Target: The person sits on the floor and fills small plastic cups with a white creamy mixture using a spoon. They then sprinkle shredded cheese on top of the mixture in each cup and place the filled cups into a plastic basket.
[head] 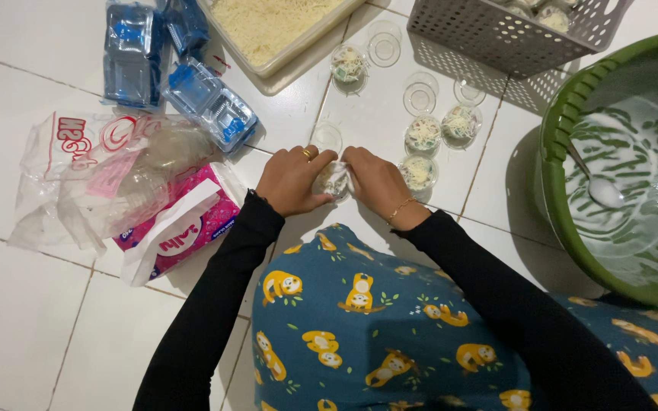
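both hands (334, 183) around filled cup (333, 180)

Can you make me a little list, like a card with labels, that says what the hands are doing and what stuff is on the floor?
Left hand: grips one side of a small clear cup, ring on one finger
Right hand: grips the cup's other side, bracelet on wrist
Cup contents: pale shredded filling
Filled cups: a few on the white tiled floor, beyond the hands
Empty cups: scattered farther out
Tray: holds pale shreds, top centre
Grey basket: top right
Green basin: right, a clear bowl with a spoon inside
Pink tissue pack: left, beside plastic bags
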